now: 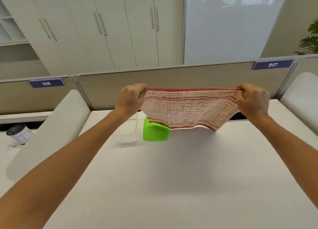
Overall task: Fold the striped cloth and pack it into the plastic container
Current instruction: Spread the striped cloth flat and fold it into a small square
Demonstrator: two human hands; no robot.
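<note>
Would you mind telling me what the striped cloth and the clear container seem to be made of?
The striped cloth looks like a soft, matte woven or knitted textile: it sags and wrinkles. The clear container seems glossy transparent plastic, since the table shows through; glass cannot be excluded.

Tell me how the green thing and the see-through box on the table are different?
The green lid is bright and solid-coloured; the plastic container is clear, so the table shows through it. The striped cloth hangs over part of the lid, but the left hand partly hides the container. Both stand on the table, side by side.
</note>
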